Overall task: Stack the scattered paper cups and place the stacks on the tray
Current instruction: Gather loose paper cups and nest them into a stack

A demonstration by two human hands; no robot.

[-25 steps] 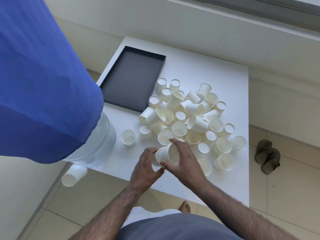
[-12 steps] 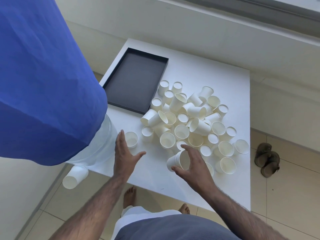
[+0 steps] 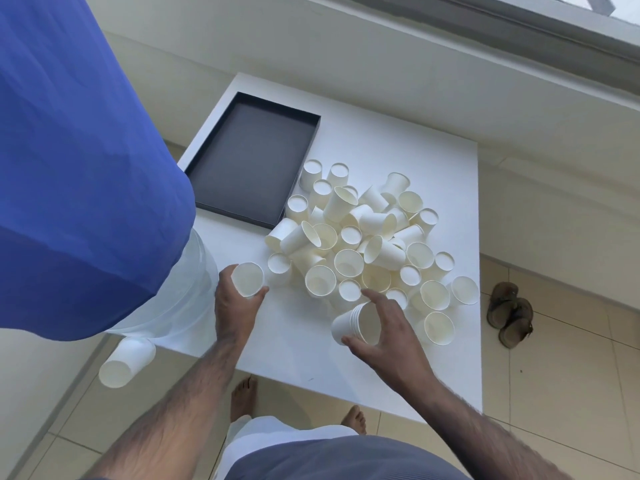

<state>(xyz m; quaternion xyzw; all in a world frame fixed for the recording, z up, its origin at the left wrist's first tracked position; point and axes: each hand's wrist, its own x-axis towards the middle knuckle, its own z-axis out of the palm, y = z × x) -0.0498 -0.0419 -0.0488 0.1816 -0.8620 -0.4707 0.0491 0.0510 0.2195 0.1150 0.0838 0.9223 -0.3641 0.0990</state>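
On the worktop (image 3: 433,174), left grip (image 3: 235,303) clasps one cup (image 3: 247,279), right grip (image 3: 384,327) a stack (image 3: 353,322); cup pile (image 3: 360,237) beside one tray (image 3: 252,161); blue cloth (image 3: 79,168) blocks left.

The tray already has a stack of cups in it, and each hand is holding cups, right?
Not quite. The head view shows the black tray holding nothing. The left hand does grip a single cup, and the right hand grips a small stack.

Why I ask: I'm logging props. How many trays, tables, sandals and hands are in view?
Black rectangular tray: 1
White square table: 1
Brown sandals: 2
Bare hands: 2, left hand holding one white paper cup, right hand holding a stack of white paper cups
Total: 6
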